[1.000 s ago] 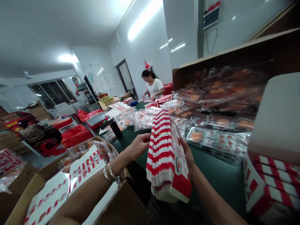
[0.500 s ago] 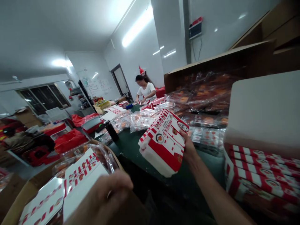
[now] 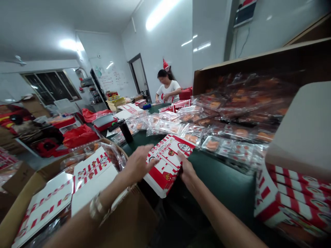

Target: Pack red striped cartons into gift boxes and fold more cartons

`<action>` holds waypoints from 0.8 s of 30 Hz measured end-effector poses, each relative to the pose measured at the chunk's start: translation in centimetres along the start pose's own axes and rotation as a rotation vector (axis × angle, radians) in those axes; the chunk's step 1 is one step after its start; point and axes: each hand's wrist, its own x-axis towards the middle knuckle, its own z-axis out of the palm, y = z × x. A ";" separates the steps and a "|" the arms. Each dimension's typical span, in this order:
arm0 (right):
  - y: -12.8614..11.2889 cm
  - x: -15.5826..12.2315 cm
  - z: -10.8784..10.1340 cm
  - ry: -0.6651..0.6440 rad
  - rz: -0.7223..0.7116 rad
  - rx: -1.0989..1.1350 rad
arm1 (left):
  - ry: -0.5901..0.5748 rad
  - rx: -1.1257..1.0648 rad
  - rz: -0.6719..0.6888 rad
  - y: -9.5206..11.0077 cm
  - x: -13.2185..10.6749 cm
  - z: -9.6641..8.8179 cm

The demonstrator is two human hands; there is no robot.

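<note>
Plainly, a stack of flat red-and-white paper food cartons (image 3: 164, 168) is held up between the two hands, tilted, just above the near edge of a green-topped work table (image 3: 227, 182), with a printed logo visible at its far corner. The left hand (image 3: 138, 163) is spread open, its fingers laid flat against the left side of the stack, and a metal bracelet (image 3: 96, 207) is worn on that wrist. The right hand (image 3: 186, 170) is curled around the stack's right edge, so that the bundle is gripped from that side. Below and to the left, an open cardboard box (image 3: 134, 220) is packed with flat striped cartons (image 3: 93, 177) laid over plastic-wrapped food trays (image 3: 95, 148). Further bagged trays of orange food (image 3: 193, 134) are spread across the table ahead, and a black tumbler (image 3: 124, 131) is stood among them. To the right, striped cartons (image 3: 292, 196) are stacked beneath a white board (image 3: 302, 131). A cardboard carton of bagged trays (image 3: 245, 67) is propped beyond them, and at the table's far end a co-worker in a white T-shirt (image 3: 168, 91) is seen handling items.
</note>
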 end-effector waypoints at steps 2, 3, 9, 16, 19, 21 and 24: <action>0.5 0.3 0.9 -0.013 -0.039 -0.028 | -0.074 -0.152 -0.185 -1.6 5.6 -0.2; 0.6 0.3 1.2 -0.024 -0.073 -0.047 | -0.130 -0.190 -0.217 -2.5 7.8 0.1; -0.4 0.7 2.2 -0.125 -0.271 -0.289 | -0.408 -0.379 -0.194 -7.3 12.9 2.2; -4.7 4.1 -0.3 -0.168 -0.165 -0.982 | -0.390 -0.234 -0.337 -11.9 15.5 2.2; -4.6 3.6 -0.6 -0.146 -0.268 -1.141 | -0.316 -0.120 -0.357 -12.9 16.5 3.0; -3.8 2.9 -0.1 -0.145 -0.310 -1.178 | -0.257 -0.064 -0.340 -12.9 17.0 3.5; -2.7 2.3 0.5 -0.147 -0.312 -1.173 | -0.190 -0.013 -0.334 -12.3 17.5 4.0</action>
